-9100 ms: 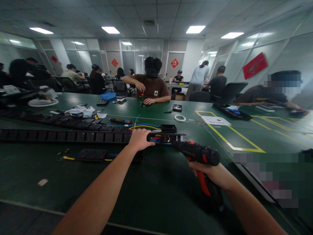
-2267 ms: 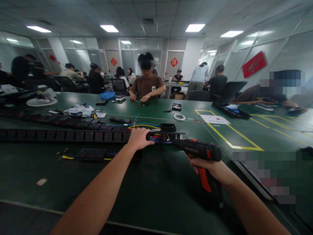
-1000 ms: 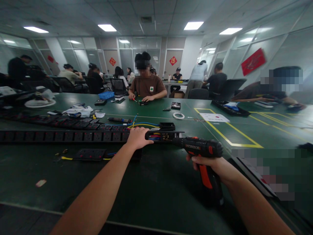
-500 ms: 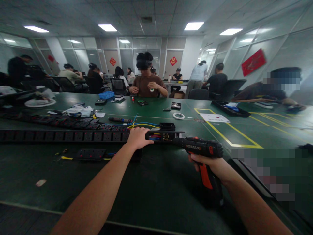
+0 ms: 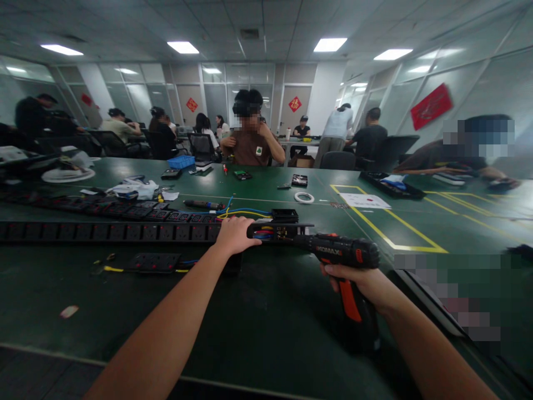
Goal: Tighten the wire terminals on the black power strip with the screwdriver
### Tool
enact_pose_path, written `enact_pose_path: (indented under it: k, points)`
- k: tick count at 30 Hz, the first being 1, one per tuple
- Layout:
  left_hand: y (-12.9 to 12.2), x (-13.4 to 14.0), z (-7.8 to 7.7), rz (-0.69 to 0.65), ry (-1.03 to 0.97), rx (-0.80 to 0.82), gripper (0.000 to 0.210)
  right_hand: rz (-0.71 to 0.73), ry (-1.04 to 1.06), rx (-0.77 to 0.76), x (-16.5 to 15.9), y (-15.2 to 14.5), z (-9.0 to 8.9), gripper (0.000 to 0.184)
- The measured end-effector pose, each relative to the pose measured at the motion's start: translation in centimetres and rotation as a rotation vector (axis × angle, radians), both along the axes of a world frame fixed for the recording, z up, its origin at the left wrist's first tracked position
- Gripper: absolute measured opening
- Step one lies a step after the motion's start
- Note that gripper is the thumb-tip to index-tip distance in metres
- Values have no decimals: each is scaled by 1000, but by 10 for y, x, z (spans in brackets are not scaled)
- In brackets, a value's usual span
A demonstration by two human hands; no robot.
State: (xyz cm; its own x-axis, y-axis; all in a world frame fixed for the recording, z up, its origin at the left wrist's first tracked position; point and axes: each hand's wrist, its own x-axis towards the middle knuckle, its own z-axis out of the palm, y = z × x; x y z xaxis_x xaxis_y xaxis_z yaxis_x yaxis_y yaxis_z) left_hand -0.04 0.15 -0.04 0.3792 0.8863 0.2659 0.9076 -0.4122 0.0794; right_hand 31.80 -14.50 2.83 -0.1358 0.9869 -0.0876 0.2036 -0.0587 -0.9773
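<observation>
A long black power strip with a row of sockets lies across the table. My left hand is wrapped over it near its right end. Just right of that hand the strip's end is open, and coloured wires and small metal parts show inside. In my right hand is a black and orange cordless screwdriver, gripped by its handle. Its nose points left, up against the open end of the strip; the exact contact of the tip is too small to tell.
Behind the strip lie blue and yellow wires, a small black box and another black screwdriver. A short socket section sits in front. A white ring and paper lie farther back. A co-worker sits opposite.
My hands, the power strip and the screwdriver stay almost where they were. The co-worker opposite has raised one hand toward the head.
</observation>
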Motion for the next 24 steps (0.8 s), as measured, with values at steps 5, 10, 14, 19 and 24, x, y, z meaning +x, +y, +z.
enact_pose_path:
  k: [5, 10, 14, 19, 24]
  points:
    - [1, -1, -1, -9, -8, 9, 71, -4, -9, 8, 0, 1, -1, 28]
    - [1, -1, -2, 0, -17, -4, 71, -19, -2, -5, 0, 1, -2, 28]
    - [1, -1, -1, -3, -12, -8, 72, -22, 4, -12, 0, 0, -3, 26]
    - [1, 0, 0, -5, -4, -9, 73, -20, -2, -10, -3, -1, 0, 26]
    - [2, -1, -3, -9, -8, 18, 72, -19, -8, -11, -3, -2, 1, 26]
